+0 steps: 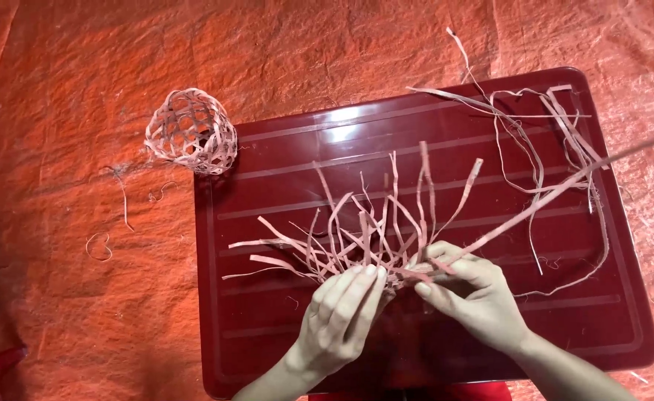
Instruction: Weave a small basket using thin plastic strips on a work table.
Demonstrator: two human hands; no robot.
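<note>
A half-woven piece of thin pale strips [356,238] fans upward over a dark red plastic board [282,334]. My left hand [342,315] presses its fingers on the lower edge of the weave. My right hand [475,293] pinches a long strip [550,197] that runs up and to the right past the board's edge. Both hands meet at the base of the weave.
A finished small woven basket [192,132] lies on its side at the board's upper left corner. A loose bundle of spare strips [550,126] lies at the board's upper right. Short strip scraps [100,245] lie on the orange tarp [82,74].
</note>
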